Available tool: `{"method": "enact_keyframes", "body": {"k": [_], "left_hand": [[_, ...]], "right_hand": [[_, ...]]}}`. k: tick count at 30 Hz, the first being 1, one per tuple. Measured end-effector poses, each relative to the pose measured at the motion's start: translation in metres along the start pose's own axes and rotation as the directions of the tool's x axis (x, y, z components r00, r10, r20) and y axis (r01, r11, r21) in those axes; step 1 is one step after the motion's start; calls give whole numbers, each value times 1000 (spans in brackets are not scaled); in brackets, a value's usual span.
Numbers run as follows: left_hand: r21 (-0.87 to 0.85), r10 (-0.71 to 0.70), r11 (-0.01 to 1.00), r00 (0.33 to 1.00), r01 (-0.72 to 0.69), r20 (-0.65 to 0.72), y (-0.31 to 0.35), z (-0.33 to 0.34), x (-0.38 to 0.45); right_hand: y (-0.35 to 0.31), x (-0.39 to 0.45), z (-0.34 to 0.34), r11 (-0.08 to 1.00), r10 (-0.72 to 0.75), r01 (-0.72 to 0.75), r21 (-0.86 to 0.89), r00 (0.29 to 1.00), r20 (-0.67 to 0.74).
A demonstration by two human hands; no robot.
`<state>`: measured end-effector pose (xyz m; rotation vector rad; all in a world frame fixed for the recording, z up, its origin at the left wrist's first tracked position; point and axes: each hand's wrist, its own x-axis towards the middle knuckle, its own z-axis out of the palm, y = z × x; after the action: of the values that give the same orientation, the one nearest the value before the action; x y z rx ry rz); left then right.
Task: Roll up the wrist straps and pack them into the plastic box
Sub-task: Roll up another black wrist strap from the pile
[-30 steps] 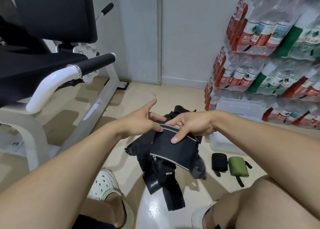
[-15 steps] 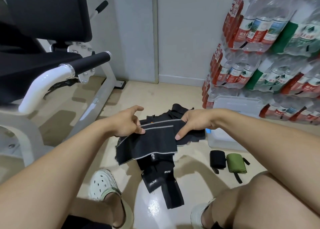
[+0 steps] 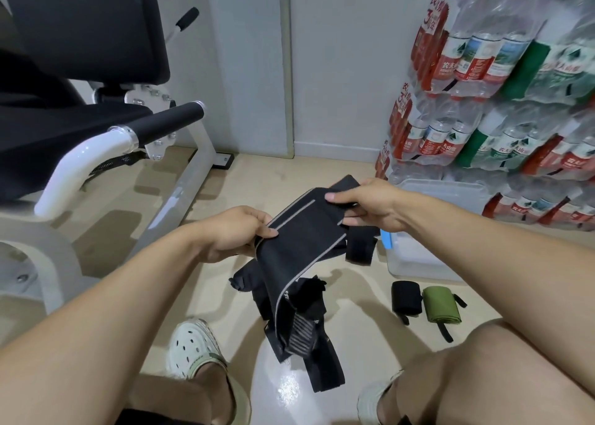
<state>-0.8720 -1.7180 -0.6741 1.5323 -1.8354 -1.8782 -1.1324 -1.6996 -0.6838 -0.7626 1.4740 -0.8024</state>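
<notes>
A black wrist strap point(image 3: 302, 238) with grey stripes is stretched in the air between both hands. My left hand point(image 3: 236, 233) pinches its near left end and my right hand point(image 3: 367, 205) grips its far right end. The loose tail hangs down onto a pile of black straps point(image 3: 299, 315) on the floor. A clear plastic box point(image 3: 428, 257) stands on the floor right of my right hand, partly hidden by my forearm. A rolled black strap point(image 3: 405, 297) and a rolled green strap point(image 3: 441, 305) lie in front of the box.
A white and black gym machine point(image 3: 96, 135) fills the left side. Stacked packs of water bottles point(image 3: 502, 102) rise behind the box at the right. My feet in white shoes point(image 3: 193, 350) and my knees sit at the bottom edge.
Both hands lifted the strap and pulled it out longer, the right hand moving up and right. The strap's tail now hangs down over the pile.
</notes>
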Motion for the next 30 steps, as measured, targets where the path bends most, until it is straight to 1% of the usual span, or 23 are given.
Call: {"method": "enact_keyframes", "body": {"k": [2, 4, 9, 13, 15, 16, 18, 20, 22, 24, 27, 30], "left_hand": [[-62, -6, 998, 1000, 4, -26, 1, 0, 0], [-97, -10, 995, 999, 6, -45, 2, 1, 0], [-165, 28, 986, 998, -38, -60, 5, 7, 0], [-193, 93, 974, 988, -116, -125, 7, 8, -2], [-208, 93, 970, 986, -121, -140, 7, 8, -2], [-209, 93, 970, 986, -121, -139, 8, 9, -2], [-194, 86, 975, 988, -110, -127, 7, 10, -3], [-181, 63, 980, 992, -83, -113, 8, 10, -4], [-232, 27, 972, 995, -48, -96, 8, 10, -3], [-340, -9, 940, 997, -18, -78, 10, 10, -3], [-491, -59, 871, 992, -3, -110, 11, 9, 1], [-567, -98, 824, 986, 4, -136, 13, 11, 2]], "right_hand": [[-1, -3, 1, 993, 4, -5, 117, 1000, 7], [1, -3, 4, 988, 10, -18, 153, 999, 51], [11, -1, 20, 998, 54, -57, 14, 989, 134], [17, 2, 28, 981, 177, -192, 29, 946, 272], [19, 2, 32, 967, 206, -243, 82, 926, 317], [17, 1, 35, 965, 185, -234, 118, 927, 326], [13, 1, 37, 972, 99, -160, 174, 943, 317], [9, 4, 36, 970, -1, -57, 238, 972, 236], [4, 5, 34, 961, -62, 15, 277, 985, 164], [2, 3, 32, 968, -118, 77, 239, 979, 164], [2, -2, 32, 976, -174, 141, 165, 963, 206], [2, -5, 35, 974, -217, 193, 121, 949, 227]]}}
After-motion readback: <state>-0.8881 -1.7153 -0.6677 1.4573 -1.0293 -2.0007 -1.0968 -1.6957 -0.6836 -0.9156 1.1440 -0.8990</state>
